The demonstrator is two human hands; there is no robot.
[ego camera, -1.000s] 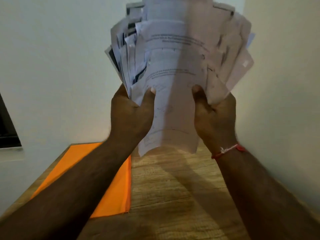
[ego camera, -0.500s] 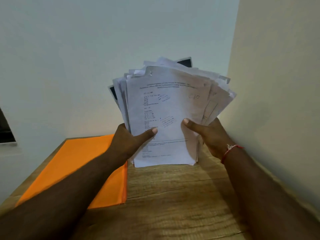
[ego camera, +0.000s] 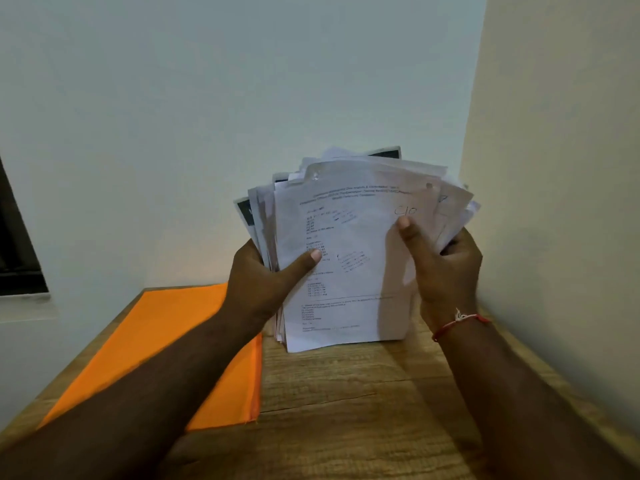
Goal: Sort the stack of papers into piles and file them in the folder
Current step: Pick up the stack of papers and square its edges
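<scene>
Many fanned printed papers (ego camera: 349, 244), upright, edges uneven.

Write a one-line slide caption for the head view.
Upright stack of papers gripped by the left hand and right hand over a wooden table, orange folder alongside.

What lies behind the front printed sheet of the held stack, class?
Behind the front sheet, more sheets fan out, some showing dark printed patches. Their faces are covered and unreadable.

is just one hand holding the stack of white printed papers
No, both the left hand and the right hand grip the stack of white printed papers, thumbs on its front sheet.
</scene>
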